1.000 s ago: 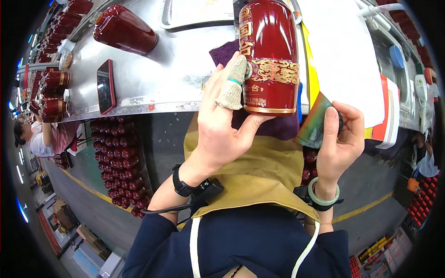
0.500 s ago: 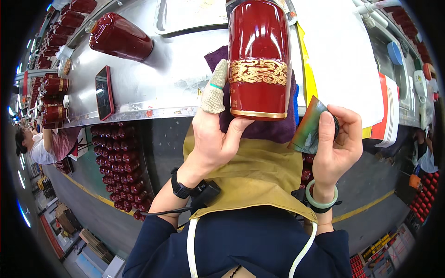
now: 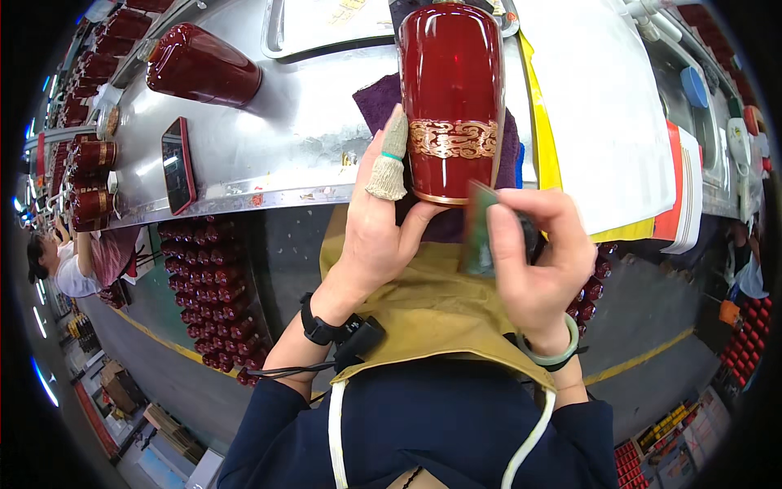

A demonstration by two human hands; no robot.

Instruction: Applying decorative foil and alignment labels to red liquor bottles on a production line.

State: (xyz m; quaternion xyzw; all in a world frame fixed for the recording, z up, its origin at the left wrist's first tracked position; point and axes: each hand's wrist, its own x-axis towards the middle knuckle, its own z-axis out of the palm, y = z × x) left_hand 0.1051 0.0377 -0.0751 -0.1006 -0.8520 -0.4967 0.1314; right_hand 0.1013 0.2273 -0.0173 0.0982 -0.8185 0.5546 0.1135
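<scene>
A dark red glossy bottle lies on a purple cloth at the table's front edge, its gold-banded lower end toward me. My left hand is closed around the bottle's left side and base, the thumb under the bottom rim; one finger wears a knitted beige finger cover with a green band. In my right hand a thin, flat green card-like piece is pinched between thumb and fingers. It is blurred, close to the bottle's lower right edge; whether it touches cannot be told. Something dark shows behind the right thumb.
Another red bottle lies on the metal table at left, near a red-edged phone. A metal tray is at the back. White sheets over yellow cover the right side. Rows of red bottles stand below; a person is far left.
My right hand has moved left with the green piece, bringing it to the bottle's lower edge. The bottle has turned a little, and its gold band looks different.
</scene>
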